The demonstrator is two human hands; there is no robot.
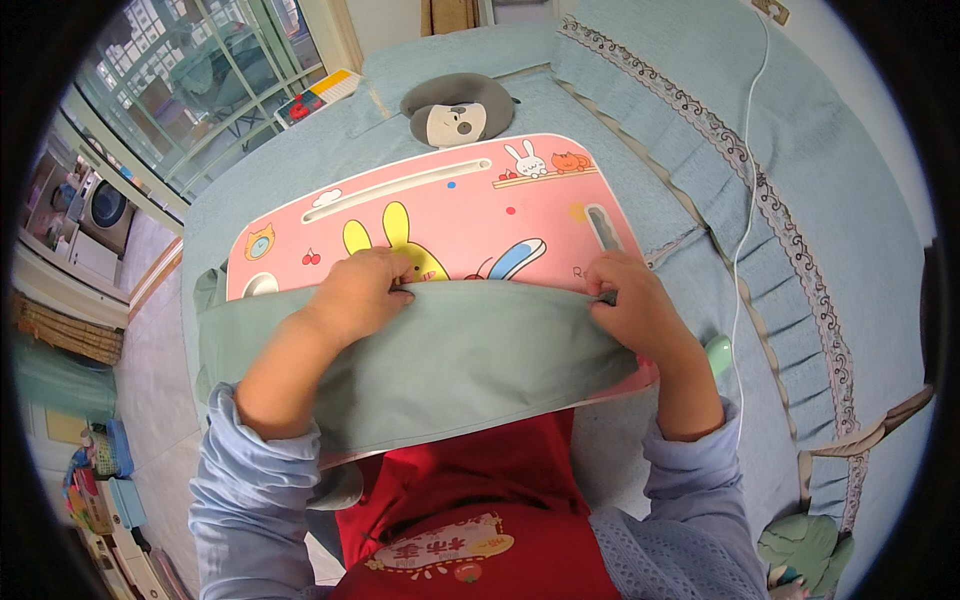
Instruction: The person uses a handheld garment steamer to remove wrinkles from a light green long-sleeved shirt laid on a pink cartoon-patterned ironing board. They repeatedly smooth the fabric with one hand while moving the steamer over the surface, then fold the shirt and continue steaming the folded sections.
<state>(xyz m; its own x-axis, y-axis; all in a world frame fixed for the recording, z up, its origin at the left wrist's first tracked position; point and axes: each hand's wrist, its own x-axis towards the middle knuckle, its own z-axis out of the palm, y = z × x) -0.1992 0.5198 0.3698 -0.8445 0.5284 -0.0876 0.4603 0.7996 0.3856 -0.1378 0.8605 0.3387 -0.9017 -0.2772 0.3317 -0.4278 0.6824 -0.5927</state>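
Note:
A sage-green cloth lies across the near half of a pink cartoon-printed lap desk in front of me. My left hand pinches the cloth's far edge between thumb and fingers, over the printed yellow rabbit. Farther right, my right hand grips the same edge near the desk's cut-out handle. Between the hands the edge runs almost straight, and the cloth's left end bunches past the desk's side. Its near part hides the lower half of the desktop print.
Behind the desk, a grey panda-faced neck pillow rests on a light blue sofa cover. A white cable runs down the right side, past a pale green object. Glass sliding doors stand at the upper left.

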